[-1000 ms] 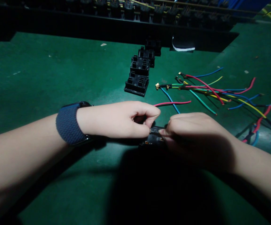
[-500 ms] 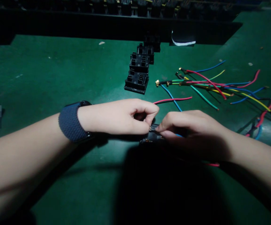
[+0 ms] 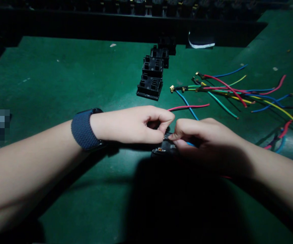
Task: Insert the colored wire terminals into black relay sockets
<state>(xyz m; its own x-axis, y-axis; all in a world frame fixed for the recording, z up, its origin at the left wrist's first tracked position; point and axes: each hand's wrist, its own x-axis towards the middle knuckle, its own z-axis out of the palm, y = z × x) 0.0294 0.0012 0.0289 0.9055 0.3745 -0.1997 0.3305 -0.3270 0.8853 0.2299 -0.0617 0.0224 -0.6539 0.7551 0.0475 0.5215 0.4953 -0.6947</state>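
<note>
Both my hands meet at a black plastic socket housing (image 3: 158, 152), mostly covered by my fingers and dark shadow. Small brass-coloured metal shows in it. My left hand (image 3: 136, 125), with a dark braided watch band (image 3: 84, 130) at the wrist, is closed, its thumb and forefinger pinched at the housing's upper edge. What those fingertips hold is hidden. My right hand (image 3: 207, 135) is closed opposite, pinching a thin dark wire end with a bit of metal at its tip. A blue wire (image 3: 190, 144) shows under its palm.
Several black socket housings (image 3: 150, 86) stand in a row beyond my hands. Loose coloured wires (image 3: 227, 89) with brass terminals lie to the right on the green surface (image 3: 67, 78). A long black rack (image 3: 98, 28) crosses the far side, with a white strip (image 3: 201, 45) near its edge.
The whole view has shifted slightly, so things appear a little farther right. My hands keep their pinch at the housing, and more of its metal contact shows below my left thumb.
</note>
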